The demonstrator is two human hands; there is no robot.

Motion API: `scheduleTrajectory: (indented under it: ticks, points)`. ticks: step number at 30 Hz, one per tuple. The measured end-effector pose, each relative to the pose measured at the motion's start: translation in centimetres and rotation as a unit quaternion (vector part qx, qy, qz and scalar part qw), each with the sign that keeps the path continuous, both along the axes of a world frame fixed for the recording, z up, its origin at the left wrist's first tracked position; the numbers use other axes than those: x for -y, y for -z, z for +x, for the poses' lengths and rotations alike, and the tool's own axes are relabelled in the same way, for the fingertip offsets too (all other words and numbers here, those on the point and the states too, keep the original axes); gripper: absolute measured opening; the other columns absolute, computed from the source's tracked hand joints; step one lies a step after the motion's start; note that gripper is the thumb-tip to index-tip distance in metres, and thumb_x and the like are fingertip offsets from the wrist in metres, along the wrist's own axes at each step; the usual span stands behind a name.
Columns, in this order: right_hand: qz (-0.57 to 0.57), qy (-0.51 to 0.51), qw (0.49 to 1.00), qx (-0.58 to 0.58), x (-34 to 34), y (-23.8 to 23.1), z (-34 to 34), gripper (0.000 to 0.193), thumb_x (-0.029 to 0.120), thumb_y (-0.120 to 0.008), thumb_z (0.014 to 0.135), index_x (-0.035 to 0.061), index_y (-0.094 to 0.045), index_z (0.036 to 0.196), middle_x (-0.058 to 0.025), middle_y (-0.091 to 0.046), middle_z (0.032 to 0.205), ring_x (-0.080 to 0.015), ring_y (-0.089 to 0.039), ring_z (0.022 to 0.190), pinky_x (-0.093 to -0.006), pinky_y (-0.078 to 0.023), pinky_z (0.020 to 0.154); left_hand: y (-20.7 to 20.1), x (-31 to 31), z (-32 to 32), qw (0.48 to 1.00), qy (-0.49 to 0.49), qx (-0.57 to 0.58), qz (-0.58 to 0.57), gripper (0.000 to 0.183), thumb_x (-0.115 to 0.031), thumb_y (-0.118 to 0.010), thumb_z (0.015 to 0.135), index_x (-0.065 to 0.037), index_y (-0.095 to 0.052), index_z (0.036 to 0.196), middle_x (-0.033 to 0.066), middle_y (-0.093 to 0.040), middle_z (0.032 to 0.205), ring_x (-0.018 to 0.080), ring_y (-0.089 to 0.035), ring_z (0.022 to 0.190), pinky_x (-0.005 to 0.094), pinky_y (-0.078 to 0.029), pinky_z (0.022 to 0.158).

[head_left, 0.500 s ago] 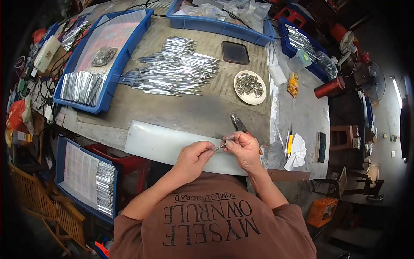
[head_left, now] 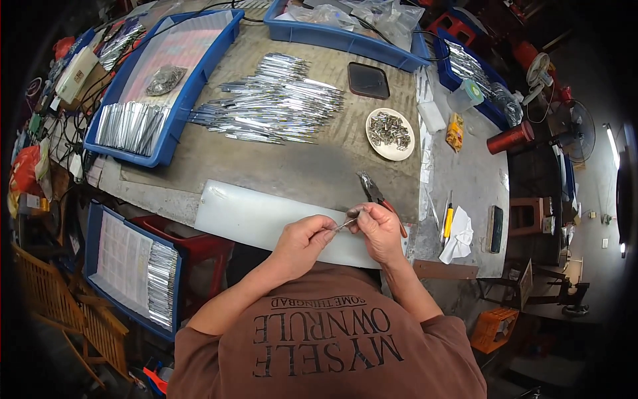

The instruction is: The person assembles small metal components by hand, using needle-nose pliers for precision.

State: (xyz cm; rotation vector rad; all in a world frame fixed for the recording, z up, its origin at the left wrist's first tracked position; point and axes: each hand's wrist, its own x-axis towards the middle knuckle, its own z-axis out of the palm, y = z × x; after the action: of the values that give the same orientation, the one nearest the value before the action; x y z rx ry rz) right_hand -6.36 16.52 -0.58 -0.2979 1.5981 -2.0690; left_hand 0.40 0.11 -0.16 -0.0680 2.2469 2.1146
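Note:
Over the pale sheet (head_left: 252,209) at the table's front edge, my two hands meet close together. A thin metal rod (head_left: 343,225) runs between them. My left hand (head_left: 299,245) pinches one end with thumb and forefinger. Curled fingers of my right hand (head_left: 380,234) close round the other end and hide its tip. Just beyond the right hand lie pliers with red handles (head_left: 377,193), partly behind it. Farther off, a loose pile of slim silver rods (head_left: 276,103) covers the table, and a cream plate (head_left: 371,144) holds small metal pieces (head_left: 389,130).
Blue trays with silver rods stand at left (head_left: 159,149), lower left (head_left: 174,319) and far right (head_left: 446,78). A blue tray with plastic bags (head_left: 345,45) is at the back. A black dish (head_left: 369,80), yellow screwdriver (head_left: 448,221), white tissue (head_left: 458,239) and phone (head_left: 496,229) lie about.
Both hands keep their pinch on the rod, with only a slight shift of the fingers. The whole view has moved a little, so the table's things appear slightly farther right.

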Motion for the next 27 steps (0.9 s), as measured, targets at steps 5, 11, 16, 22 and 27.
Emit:
scheduleTrajectory:
  ticks: [5,11,16,22,27]
  points:
    - [0.0,-0.015,1.0,-0.005,0.2,-0.7,0.4,0.017,0.012,-0.056,0.082,-0.0016,-0.054,0.093,-0.0015,-0.057,0.081,-0.0059,-0.049,0.073,-0.0194,-0.04,0.065,0.5,0.0,0.0,0.998,0.016,0.04,0.045,0.011,-0.008,-0.053,0.082,0.0,-0.054,0.09,0.0044,-0.055,0.071,0.0083,-0.048,0.064,0.0229,-0.041,0.058]
    - [0.058,-0.025,0.994,-0.085,0.4,-0.5,0.7,0.012,0.007,-0.06,0.078,-0.0002,-0.053,0.082,-0.0023,-0.052,0.077,-0.0074,-0.047,0.068,-0.0189,-0.038,0.06,-0.1,-0.4,0.1,0.998,-0.007,-0.059,-0.025,0.011,-0.008,-0.052,0.082,0.0,-0.054,0.09,0.0035,-0.055,0.072,0.0077,-0.047,0.065,0.0223,-0.041,0.059]
    - [0.046,-0.026,0.998,-0.046,1.1,-1.7,0.3,0.011,0.006,-0.061,0.077,0.001,-0.051,0.077,-0.0023,-0.051,0.073,-0.0071,-0.047,0.064,-0.0184,-0.037,0.057,0.2,-0.3,0.0,0.998,0.009,0.013,0.056,0.011,-0.007,-0.054,0.081,0.001,-0.054,0.09,0.0051,-0.056,0.073,0.0093,-0.049,0.065,0.0225,-0.041,0.059]
    - [0.061,-0.03,0.993,-0.098,0.1,-0.5,0.3,0.013,0.006,-0.063,0.075,0.0012,-0.051,0.077,-0.0029,-0.052,0.074,-0.007,-0.046,0.063,-0.0184,-0.037,0.056,-0.4,-0.2,-0.1,0.997,0.022,0.025,0.065,0.012,-0.007,-0.054,0.082,0.001,-0.054,0.09,0.0042,-0.056,0.075,0.0087,-0.049,0.067,0.0223,-0.041,0.061]
    - [0.065,-0.059,0.987,-0.136,0.5,-1.2,-0.1,0.013,0.005,-0.063,0.074,0.001,-0.052,0.078,-0.0043,-0.053,0.076,-0.0073,-0.048,0.063,-0.0192,-0.039,0.056,-0.2,-0.3,-0.1,0.999,0.014,-0.021,0.042,0.012,-0.008,-0.054,0.082,0.001,-0.054,0.09,0.0021,-0.056,0.076,0.0077,-0.049,0.069,0.0221,-0.042,0.062]
